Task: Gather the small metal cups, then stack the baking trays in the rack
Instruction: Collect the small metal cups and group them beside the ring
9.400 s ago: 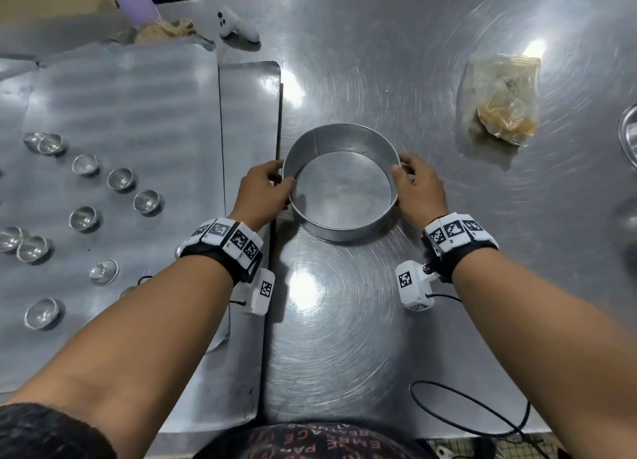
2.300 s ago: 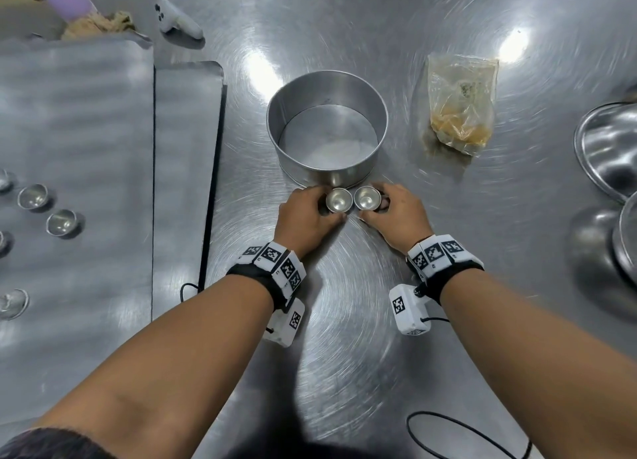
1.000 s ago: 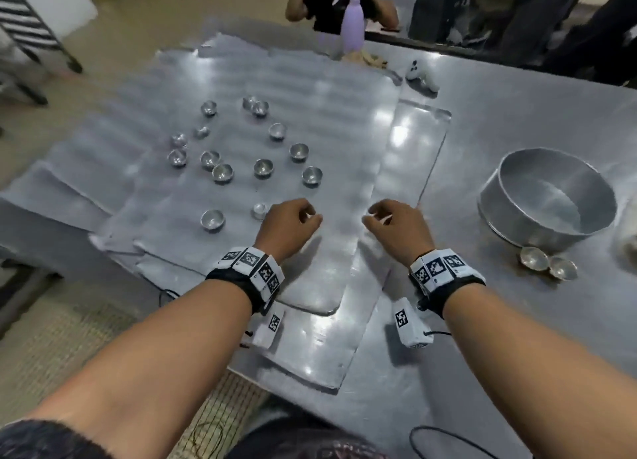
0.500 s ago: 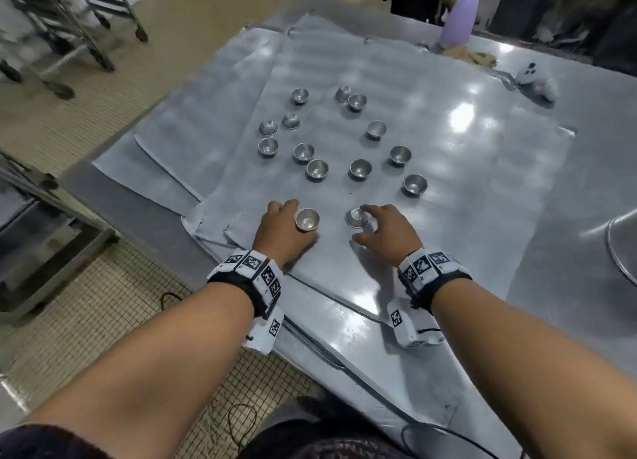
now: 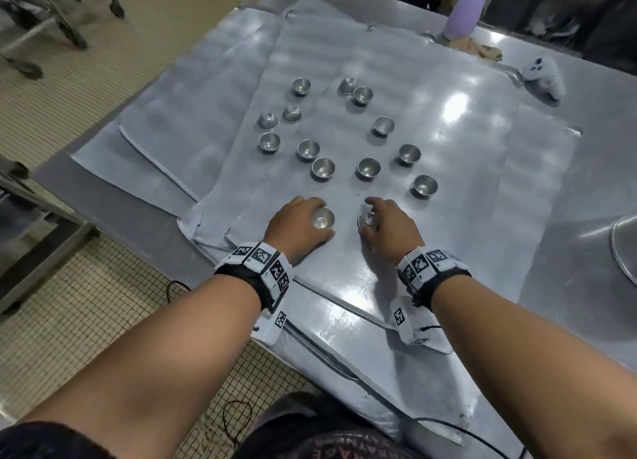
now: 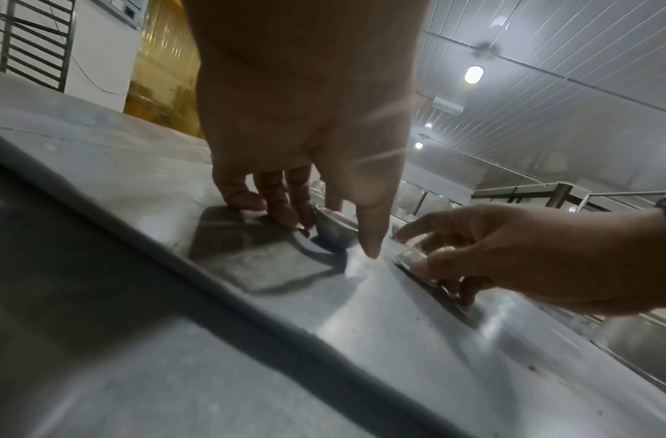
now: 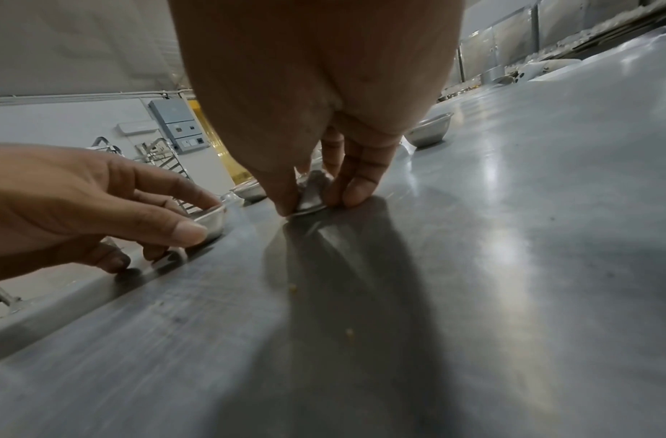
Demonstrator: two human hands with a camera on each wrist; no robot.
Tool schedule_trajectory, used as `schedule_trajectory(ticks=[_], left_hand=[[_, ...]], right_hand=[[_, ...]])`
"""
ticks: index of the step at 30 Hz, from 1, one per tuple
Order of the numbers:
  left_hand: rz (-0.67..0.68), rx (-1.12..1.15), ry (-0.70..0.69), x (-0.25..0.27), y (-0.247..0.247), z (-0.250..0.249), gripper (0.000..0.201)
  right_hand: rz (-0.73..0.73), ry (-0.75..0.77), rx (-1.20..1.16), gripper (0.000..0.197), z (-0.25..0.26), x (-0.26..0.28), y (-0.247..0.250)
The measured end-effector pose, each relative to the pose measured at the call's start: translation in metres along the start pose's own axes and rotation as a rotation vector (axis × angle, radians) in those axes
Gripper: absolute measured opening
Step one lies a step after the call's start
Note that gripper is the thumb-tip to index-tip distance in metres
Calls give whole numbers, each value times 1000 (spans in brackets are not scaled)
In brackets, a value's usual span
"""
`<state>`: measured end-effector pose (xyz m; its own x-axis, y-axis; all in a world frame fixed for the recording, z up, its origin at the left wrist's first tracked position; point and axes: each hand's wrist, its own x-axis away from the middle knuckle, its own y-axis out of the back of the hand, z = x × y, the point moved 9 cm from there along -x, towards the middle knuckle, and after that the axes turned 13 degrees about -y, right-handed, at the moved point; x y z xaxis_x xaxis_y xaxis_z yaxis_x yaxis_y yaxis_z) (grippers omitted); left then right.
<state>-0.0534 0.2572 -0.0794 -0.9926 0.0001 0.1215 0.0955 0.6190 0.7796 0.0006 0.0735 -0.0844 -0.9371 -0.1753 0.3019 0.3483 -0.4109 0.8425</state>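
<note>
Several small metal cups [image 5: 368, 167] stand scattered on the top baking tray [image 5: 465, 169] of a loose pile. My left hand [image 5: 300, 226] grips an upright cup [image 5: 323, 219] between thumb and fingers; the same cup [image 6: 335, 229] shows in the left wrist view. My right hand [image 5: 387, 229] pinches an upside-down cup [image 5: 368, 220] between thumb and fingers, seen close in the right wrist view as a tilted cup [image 7: 311, 192]. Both cups sit at the tray's near part.
A round cake tin [image 5: 624, 248] shows at the right edge on the steel table [image 5: 593, 121]. A white controller [image 5: 543, 77] and a purple bottle [image 5: 465, 14] lie at the back. Racks [image 5: 41, 14] stand on the tiled floor to the left.
Over the last second both hands reached forward onto the tray and closed on one cup each. My head has turned left from the cake tin to the trays.
</note>
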Motion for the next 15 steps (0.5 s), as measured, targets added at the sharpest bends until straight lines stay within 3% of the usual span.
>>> schedule_trajectory(ticks=[4,10,15], left_hand=[[59,16,2,-7,0,1,65],[101,21,-34,-17,-4,-5,59],[121,-19,-56,-20,-12,-9,60]], right_hand=[[-15,-2,-35,44,-6,2,1],[-78,36,-142,16,-9,12,9],[-29,13,-164,37,-23,8,6]])
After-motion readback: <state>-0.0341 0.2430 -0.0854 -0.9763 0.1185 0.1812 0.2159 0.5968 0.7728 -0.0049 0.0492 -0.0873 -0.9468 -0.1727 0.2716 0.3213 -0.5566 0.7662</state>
